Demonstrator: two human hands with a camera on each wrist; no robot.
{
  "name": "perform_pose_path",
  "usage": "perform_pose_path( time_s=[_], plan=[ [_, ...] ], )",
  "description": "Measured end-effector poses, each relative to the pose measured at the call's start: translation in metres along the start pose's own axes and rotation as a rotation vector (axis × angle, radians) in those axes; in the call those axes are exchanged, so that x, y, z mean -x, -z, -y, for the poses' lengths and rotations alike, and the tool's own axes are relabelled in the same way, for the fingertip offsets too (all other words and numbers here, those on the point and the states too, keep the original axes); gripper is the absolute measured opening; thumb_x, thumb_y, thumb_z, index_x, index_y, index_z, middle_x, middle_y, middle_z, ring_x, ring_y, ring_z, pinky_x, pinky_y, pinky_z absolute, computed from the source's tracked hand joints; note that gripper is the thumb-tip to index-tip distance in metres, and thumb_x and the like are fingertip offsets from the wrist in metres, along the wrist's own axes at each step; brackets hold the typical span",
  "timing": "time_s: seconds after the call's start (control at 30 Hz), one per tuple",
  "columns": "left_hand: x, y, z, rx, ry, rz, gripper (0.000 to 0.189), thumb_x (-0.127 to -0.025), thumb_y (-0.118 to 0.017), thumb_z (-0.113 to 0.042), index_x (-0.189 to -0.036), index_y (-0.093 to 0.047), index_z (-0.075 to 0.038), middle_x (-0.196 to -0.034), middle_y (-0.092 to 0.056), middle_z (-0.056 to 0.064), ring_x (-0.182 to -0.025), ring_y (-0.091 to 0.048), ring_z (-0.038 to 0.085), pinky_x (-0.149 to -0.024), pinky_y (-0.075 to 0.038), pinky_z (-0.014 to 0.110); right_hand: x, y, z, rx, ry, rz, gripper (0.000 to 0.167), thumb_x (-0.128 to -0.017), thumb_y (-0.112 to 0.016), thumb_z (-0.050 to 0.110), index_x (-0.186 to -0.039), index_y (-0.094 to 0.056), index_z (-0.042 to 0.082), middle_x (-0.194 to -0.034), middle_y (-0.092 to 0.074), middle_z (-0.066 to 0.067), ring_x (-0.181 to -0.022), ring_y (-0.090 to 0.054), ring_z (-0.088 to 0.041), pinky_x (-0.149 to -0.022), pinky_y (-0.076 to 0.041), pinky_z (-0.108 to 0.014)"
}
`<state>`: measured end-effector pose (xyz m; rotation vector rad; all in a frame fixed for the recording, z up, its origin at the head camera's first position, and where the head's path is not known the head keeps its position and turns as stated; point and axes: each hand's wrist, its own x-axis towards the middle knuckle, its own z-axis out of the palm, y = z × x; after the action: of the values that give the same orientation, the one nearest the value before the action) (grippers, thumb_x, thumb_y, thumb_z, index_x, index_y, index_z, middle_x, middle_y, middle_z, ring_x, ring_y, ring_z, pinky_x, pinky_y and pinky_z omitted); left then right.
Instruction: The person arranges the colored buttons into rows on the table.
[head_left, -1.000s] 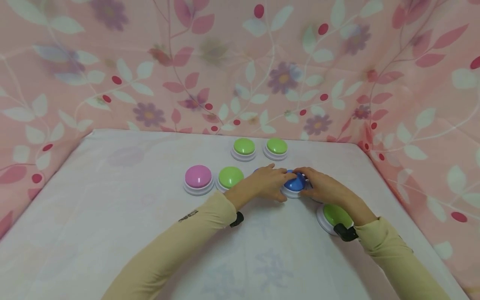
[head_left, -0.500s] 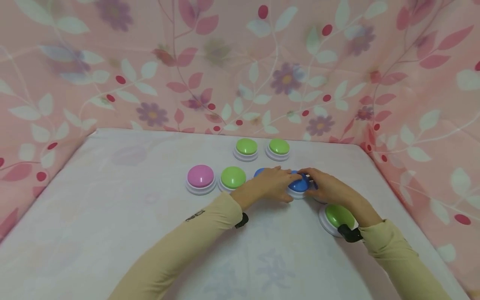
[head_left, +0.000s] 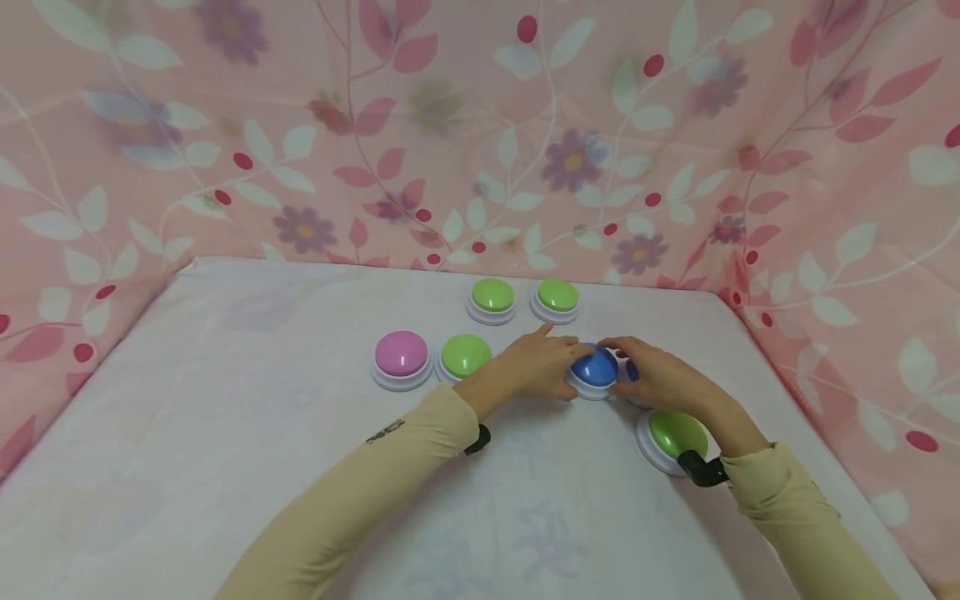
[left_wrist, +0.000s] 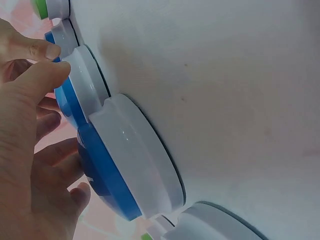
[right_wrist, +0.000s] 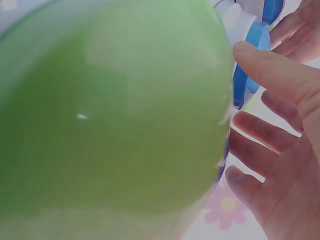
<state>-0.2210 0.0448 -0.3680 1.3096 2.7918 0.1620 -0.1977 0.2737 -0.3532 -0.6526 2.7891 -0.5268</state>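
Note:
A blue dome push button (head_left: 596, 367) on a white base sits between both hands in the head view. My left hand (head_left: 534, 367) grips its left side, fingers over the dome's edge and thumb at the base. Opposite it, my right hand (head_left: 658, 377) holds the right side with fingers and thumb spread around the rim. A second blue button (left_wrist: 107, 175) lies under the left hand, hidden from the head view. Part of a third blue button (head_left: 633, 370) shows beneath the right hand. The left thumb (left_wrist: 57, 72) is at the middle button's white base.
Left of the hands stand a pink button (head_left: 401, 354) and a green button (head_left: 466, 357). Two more green ones, a left button (head_left: 492, 296) and a right button (head_left: 558, 296), are behind. Another green button (head_left: 677, 433) lies under the right wrist. Floral cloth (head_left: 420, 133) walls the table (head_left: 225, 400).
Since half a second ago, the left hand and the middle blue button have shifted slightly left. The left hand now covers the blue button beneath it; more of the right one shows.

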Motion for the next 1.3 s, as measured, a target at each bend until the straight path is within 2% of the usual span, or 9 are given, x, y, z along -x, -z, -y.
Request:
perform_pose_path(
  time_s=[0.43, 0.6, 0.77, 1.03, 1.3],
  plan=[
    [0.001, 0.003, 0.001, 0.029, -0.004, -0.004, 0.07, -0.089, -0.069, -0.045, -0.148, -0.045, -0.018, -0.151, -0.048, 0.004, -0.141, -0.042, 0.017, -0.121, -0.021, 0.046, 0.003, 0.007, 0.0, -0.008, -0.031, 0.001, 0.072, -0.088, -0.075, 0.02, -0.149, -0.038, 0.008, -0.145, -0.046, -0.024, -0.131, -0.047, -0.045, -0.1, -0.043, -0.063],
    [-0.003, 0.003, 0.001, 0.031, -0.001, 0.003, 0.07, -0.09, -0.067, -0.046, -0.15, -0.043, -0.02, -0.153, -0.045, 0.004, -0.142, -0.04, 0.017, -0.121, -0.021, 0.047, 0.011, 0.012, -0.008, -0.012, -0.05, -0.033, 0.075, -0.088, -0.075, 0.022, -0.151, -0.036, 0.009, -0.146, -0.044, -0.024, -0.13, -0.046, -0.045, -0.101, -0.042, -0.063],
    [-0.009, 0.006, -0.002, 0.029, 0.0, 0.021, 0.07, -0.091, -0.064, -0.048, -0.151, -0.041, -0.022, -0.155, -0.041, 0.003, -0.144, -0.036, 0.017, -0.121, -0.019, 0.048, 0.021, 0.017, -0.019, -0.023, -0.07, -0.072, 0.079, -0.088, -0.076, 0.025, -0.152, -0.032, 0.008, -0.147, -0.04, -0.025, -0.133, -0.042, -0.047, -0.102, -0.039, -0.066],
    [-0.024, 0.009, -0.017, 0.046, -0.014, 0.017, 0.071, -0.091, -0.064, -0.049, -0.152, -0.039, -0.023, -0.157, -0.038, 0.004, -0.147, -0.031, 0.015, -0.122, -0.018, 0.047, 0.038, 0.021, -0.037, -0.05, -0.075, -0.124, 0.084, -0.086, -0.078, 0.027, -0.152, -0.03, 0.005, -0.148, -0.038, -0.027, -0.131, -0.041, -0.05, -0.095, -0.044, -0.067],
    [-0.044, 0.007, -0.034, 0.054, -0.025, 0.009, 0.075, -0.09, -0.065, -0.049, -0.154, -0.035, -0.024, -0.159, -0.035, 0.003, -0.148, -0.028, 0.015, -0.121, -0.021, 0.047, 0.047, 0.019, -0.048, -0.074, -0.099, -0.125, 0.088, -0.085, -0.078, 0.029, -0.153, -0.028, 0.003, -0.148, -0.036, -0.031, -0.13, -0.042, -0.052, -0.095, -0.043, -0.068]
  ],
)
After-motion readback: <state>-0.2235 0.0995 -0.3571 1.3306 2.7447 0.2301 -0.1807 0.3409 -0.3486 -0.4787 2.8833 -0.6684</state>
